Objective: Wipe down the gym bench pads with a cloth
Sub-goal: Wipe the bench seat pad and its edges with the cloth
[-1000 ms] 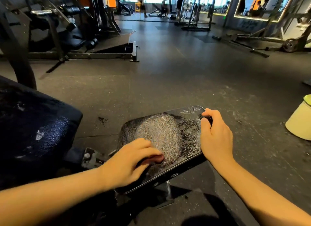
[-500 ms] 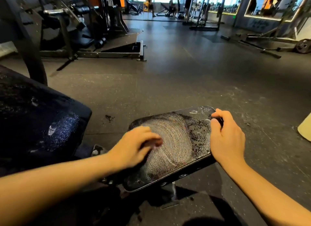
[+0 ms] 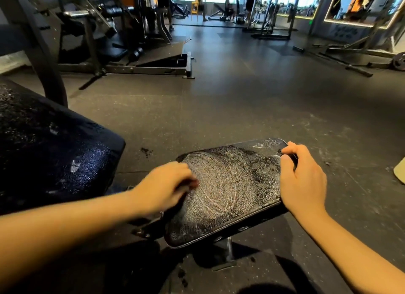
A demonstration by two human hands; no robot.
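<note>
Two bare forearms enter from the bottom corners of the frame and meet at a small black vinyl seat pad [image 3: 232,184] in the lower centre. The pad tilts slightly, its near end lower, and sits on a short steel post [image 3: 229,248] fixed to a foot plate on the floor. Its top is covered in whitish wet swirls that curve in rings across the middle, with scattered droplets toward the right side.

The left hand [image 3: 163,185] lies on the pad's left edge, knuckles up and fingers curled under. It is blurred, and what the fingers enclose, if anything, cannot be told. The right hand [image 3: 303,179] clasps the pad's far right corner, the palm over the side and the fingers bent across the top edge.

To the left, in the middle left of the frame, a large black padded backrest [image 3: 54,153] glistens with wet speckles. It stands apart from the small pad.

A dark grey rubber floor [image 3: 241,96] stretches away beyond, scuffed with pale marks on the right. A pale green rounded object [image 3: 400,172] is cut off by the right edge of the frame.

Farther back, black steel exercise machines [image 3: 92,37] fill the upper left, and a round weight plate [image 3: 399,61] lies at the upper right. At the top centre, seated people [image 3: 199,0] appear small against bright windows.
</note>
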